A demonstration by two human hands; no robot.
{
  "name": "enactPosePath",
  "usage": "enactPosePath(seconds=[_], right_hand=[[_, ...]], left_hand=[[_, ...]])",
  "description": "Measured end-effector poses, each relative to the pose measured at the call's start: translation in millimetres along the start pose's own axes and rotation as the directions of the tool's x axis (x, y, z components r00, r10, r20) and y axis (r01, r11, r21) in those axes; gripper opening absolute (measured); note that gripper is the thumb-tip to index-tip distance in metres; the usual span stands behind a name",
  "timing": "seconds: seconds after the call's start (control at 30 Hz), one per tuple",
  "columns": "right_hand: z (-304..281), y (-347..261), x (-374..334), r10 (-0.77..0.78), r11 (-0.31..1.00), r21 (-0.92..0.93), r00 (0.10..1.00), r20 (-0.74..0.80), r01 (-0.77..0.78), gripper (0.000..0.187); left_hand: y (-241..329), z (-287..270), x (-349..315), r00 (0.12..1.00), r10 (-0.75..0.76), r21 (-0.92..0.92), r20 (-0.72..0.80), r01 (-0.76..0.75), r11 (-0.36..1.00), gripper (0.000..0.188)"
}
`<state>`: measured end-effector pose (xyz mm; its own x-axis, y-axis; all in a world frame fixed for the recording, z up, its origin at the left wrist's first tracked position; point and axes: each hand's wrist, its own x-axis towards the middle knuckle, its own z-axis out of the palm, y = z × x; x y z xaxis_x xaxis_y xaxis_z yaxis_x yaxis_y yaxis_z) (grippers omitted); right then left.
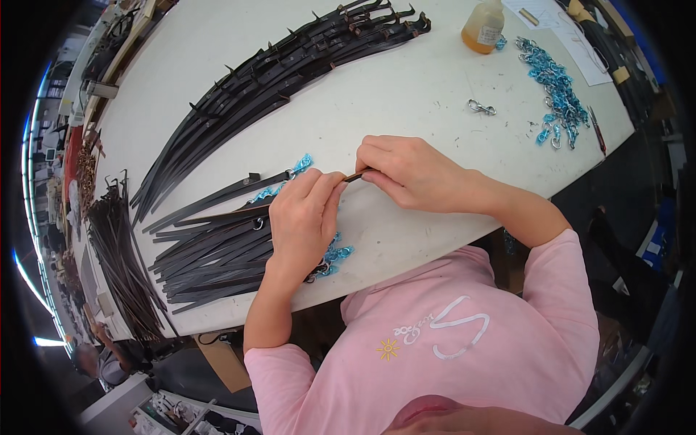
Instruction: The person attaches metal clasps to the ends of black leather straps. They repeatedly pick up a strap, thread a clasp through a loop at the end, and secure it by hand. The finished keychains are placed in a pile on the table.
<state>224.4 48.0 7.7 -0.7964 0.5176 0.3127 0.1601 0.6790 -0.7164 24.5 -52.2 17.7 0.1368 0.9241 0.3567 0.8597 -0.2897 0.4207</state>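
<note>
Between my two hands runs one dark leather strap (354, 176), seen edge-on. My left hand (304, 214) pinches it on the left, and my right hand (400, 172) has its fingers closed round the other end, hiding that tip. Under and beside my left hand lies a pile of dark straps (210, 261), their long tails pointing left. Blue-wrapped metal clasps (338, 252) show at the pile's right end. Another strap with a blue-wrapped clasp (302, 164) lies just beyond my left hand.
Farther back lies a long bundle of black straps (254, 87) with upright loops. More straps (119, 261) hang over the table's left edge. At the far right are a bottle of amber liquid (483, 27), a heap of blue-wrapped clasps (552, 87), one bare snap hook (481, 108) and tweezers (597, 130).
</note>
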Motion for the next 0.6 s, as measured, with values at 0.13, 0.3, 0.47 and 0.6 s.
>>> enactPosePath(seconds=[0.13, 0.3, 0.47, 0.6], right_hand=[[6, -1, -1, 0.095, 0.995, 0.034, 0.995, 0.020, -0.096, 0.007], [6, 7, 2, 0.159, 0.961, 0.216, 0.984, 0.080, -0.173, 0.010], [2, 12, 7, 0.224, 0.889, 0.344, 0.942, 0.251, -0.304, 0.012], [6, 14, 9, 0.294, 0.815, 0.413, 0.905, 0.309, -0.406, 0.010]], left_hand=[[-1, 4, -6, 0.999, 0.026, 0.040, -0.022, -0.025, 0.999, 0.008], [-3, 0, 0, 0.993, 0.101, 0.106, -0.060, -0.094, 0.990, 0.008], [-1, -3, -3, 0.995, 0.095, 0.049, -0.029, -0.093, 0.994, 0.008], [-1, -3, -5, 1.000, -0.028, -0.055, 0.011, 0.028, 0.998, 0.006]])
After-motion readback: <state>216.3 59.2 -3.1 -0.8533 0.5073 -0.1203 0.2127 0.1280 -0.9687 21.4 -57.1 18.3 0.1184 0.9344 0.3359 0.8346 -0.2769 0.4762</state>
